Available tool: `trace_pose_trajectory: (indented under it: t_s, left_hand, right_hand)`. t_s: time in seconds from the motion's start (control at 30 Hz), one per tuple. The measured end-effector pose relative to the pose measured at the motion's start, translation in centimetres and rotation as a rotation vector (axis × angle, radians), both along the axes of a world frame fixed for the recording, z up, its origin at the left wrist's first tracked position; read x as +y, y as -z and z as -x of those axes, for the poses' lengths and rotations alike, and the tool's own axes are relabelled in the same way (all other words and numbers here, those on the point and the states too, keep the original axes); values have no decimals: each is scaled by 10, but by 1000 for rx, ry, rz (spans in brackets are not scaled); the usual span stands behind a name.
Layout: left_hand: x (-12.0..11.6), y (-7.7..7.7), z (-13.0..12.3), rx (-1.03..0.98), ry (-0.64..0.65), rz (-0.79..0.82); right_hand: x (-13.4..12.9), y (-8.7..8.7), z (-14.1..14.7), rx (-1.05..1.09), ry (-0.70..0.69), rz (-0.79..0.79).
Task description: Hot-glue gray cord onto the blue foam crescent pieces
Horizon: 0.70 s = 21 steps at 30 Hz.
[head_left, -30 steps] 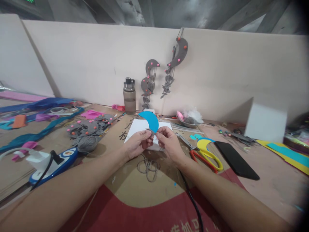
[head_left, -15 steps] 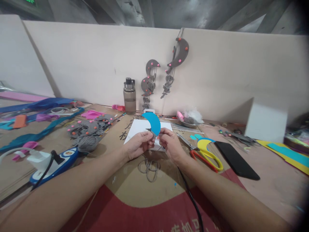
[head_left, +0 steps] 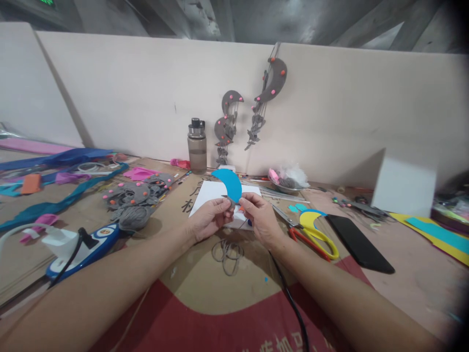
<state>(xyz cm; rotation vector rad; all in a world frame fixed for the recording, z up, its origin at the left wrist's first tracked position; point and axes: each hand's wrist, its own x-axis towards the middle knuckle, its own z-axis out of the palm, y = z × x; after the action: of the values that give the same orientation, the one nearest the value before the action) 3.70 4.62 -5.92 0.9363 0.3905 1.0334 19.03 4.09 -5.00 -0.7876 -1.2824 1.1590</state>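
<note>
A blue crescent cut-out (head_left: 233,184), its lower tip between my hands, stands above a white sheet (head_left: 205,191). My left hand (head_left: 210,218) is closed, with thumb and forefinger pinching a small grey piece (head_left: 231,203) against the crescent's lower end. At the crescent's lower right edge, my right hand (head_left: 263,217) is closed in a pinch; its fingertips partly cover that tip. A loose coil of grey yarn (head_left: 227,257) lies on the cardboard below my hands. Small orange and dark blue bits show between the hands, too small to name.
To the right lie scissors (head_left: 315,239) with red and yellow handles and a black phone (head_left: 361,243). A water bottle (head_left: 197,149) stands by the wall. Grey yarn crescents (head_left: 126,193) and a power strip (head_left: 106,233) are on the left. A black cable (head_left: 291,298) crosses the front.
The blue crescent has shifted slightly left and tilted a little. My right fingers have moved slightly toward its lower tip. My left hand has barely moved.
</note>
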Motion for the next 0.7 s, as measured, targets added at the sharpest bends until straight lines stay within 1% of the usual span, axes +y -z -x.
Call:
trace_pose_trajectory:
  t_s: [0.23, 0.47, 0.6, 0.7]
  left_hand:
    - [-2, -3, -1, 22, -17, 3]
    - [-2, -2, -1, 17, -8, -6]
    - [-2, -1, 0, 21, 5, -21]
    - [-1, 0, 0, 38, -9, -18]
  right_hand:
    - [0, 0, 0, 8, 5, -6]
    - [-1, 0, -1, 33, -34, -10]
    - [0, 1, -2, -31, -11, -41]
    - [1, 1, -3, -84, 16, -47]
